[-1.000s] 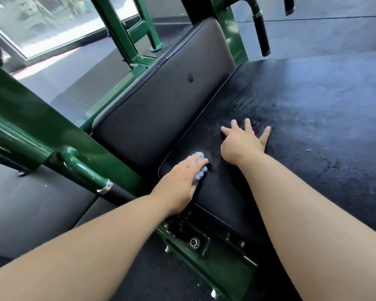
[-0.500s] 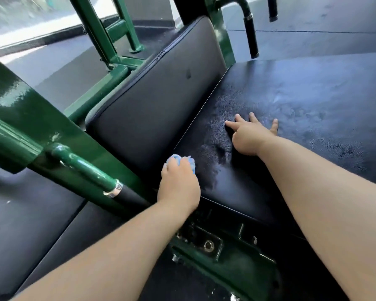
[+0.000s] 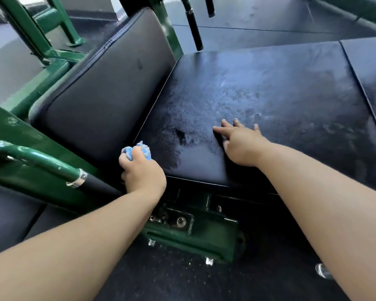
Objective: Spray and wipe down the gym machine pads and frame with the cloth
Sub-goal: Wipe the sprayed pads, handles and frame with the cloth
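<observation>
The cloth (image 3: 137, 151) is a small blue rag, bunched into a wad and gripped by the left hand (image 3: 142, 172) at the near left corner of the seat pad (image 3: 269, 101), right where it meets the back pad (image 3: 104, 94). The seat pad is a broad, flat black cushion with a pebbled skin; wet streaks and droplets mottle its middle and near left part. The back pad, dark with a stitched edge, tilts up along the seat pad's left edge and bears a small dark mark. The frame (image 3: 15, 131) is glossy dark green steel: a thick beam slants past the back pad, and a bolted bracket (image 3: 193, 237) lies under the seat pad's near edge.
</observation>
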Demonstrator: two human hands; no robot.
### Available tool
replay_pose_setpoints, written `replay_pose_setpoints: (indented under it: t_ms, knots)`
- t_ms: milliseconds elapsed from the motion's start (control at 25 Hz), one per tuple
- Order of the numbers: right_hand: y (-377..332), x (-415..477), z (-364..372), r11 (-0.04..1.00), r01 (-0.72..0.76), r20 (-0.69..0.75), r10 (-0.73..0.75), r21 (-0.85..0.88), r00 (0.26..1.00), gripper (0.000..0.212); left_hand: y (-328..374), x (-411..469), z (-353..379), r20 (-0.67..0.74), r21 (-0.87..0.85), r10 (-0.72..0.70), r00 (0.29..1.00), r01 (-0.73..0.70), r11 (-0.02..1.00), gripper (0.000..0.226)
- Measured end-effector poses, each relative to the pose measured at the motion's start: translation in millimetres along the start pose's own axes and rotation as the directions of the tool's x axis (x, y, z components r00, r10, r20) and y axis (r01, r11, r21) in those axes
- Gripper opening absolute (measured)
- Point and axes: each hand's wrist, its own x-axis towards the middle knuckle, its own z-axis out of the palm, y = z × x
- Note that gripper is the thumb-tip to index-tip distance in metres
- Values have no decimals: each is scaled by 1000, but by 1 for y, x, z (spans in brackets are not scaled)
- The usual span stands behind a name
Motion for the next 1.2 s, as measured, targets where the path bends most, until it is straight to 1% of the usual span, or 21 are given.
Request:
replay_pose_setpoints:
  t_ms: [120,200,240,280,360,400,440,480,520,560,600,640,720,760,840,880,920,1040,1080,1120,1200]
  knots:
    - [5,2,-1,1000,24,26,-24,20,999,58,-7,-19,10,-55,-17,89,995,-90,996,43]
    - [8,3,-3,996,69,13,-70,58,997,53,-6,-46,21,-75,-58,355,932,-360,931,40]
    - [11,1,-6,991,80,-22,-78,111,997,49,-3,-64,29,-60,-64,529,847,-532,844,40]
    - [17,-1,-12,985,73,-71,-63,159,995,46,0,-82,35,-14,-70,698,716,-697,713,42]
    - [33,-11,-20,991,31,-176,-8,130,984,43,6,-94,33,101,-87,886,452,-883,461,45]
    - [42,-17,-21,997,7,-198,7,72,980,43,8,-80,26,115,-90,897,428,-894,438,45]
    - [49,-23,-20,1000,-9,-190,13,21,982,45,7,-62,17,113,-88,855,506,-852,516,44]
    - [55,-29,-16,1000,-15,-174,14,-7,985,47,5,-40,7,109,-58,743,661,-741,668,41]
    - [58,-33,-11,1000,-15,-158,13,-15,987,48,0,-18,-2,83,-30,564,822,-564,825,39]
    - [58,-36,-6,1000,-10,-156,8,-10,988,49,-5,-5,-10,44,-10,374,926,-374,927,37]
    - [57,-37,-3,1000,4,-163,-3,6,987,48,-5,-4,-13,8,2,266,964,-266,964,38]
    - [55,-38,-2,999,21,-184,-15,31,983,47,3,-15,-9,-18,-2,276,961,-276,961,41]
    - [55,-39,-4,993,42,-248,-13,112,969,45,31,-53,8,33,-125,507,862,-499,857,50]
    - [58,-40,-6,987,30,-289,16,156,957,43,45,-74,16,92,-200,665,741,-641,741,52]
    - [68,-41,-16,975,-41,-352,117,217,929,42,58,-95,23,224,-234,880,418,-853,465,53]
    - [73,-42,-20,971,-81,-361,161,225,919,43,58,-87,21,251,-217,904,346,-890,401,52]
    - [78,-45,-23,969,-110,-361,186,221,914,43,53,-67,15,260,-172,878,401,-876,451,51]
    - [82,-58,-15,987,-126,-318,153,104,935,45,22,5,0,152,69,544,825,-558,827,43]
    - [81,-60,-10,992,-115,-302,122,42,946,47,12,16,0,78,119,458,886,-464,878,40]
    - [79,-61,-4,995,-104,-294,98,-5,951,49,11,15,2,26,117,456,890,-456,882,39]
    - [74,-62,-1,995,-94,-305,79,-35,949,53,30,-16,19,29,-47,583,812,-581,812,41]
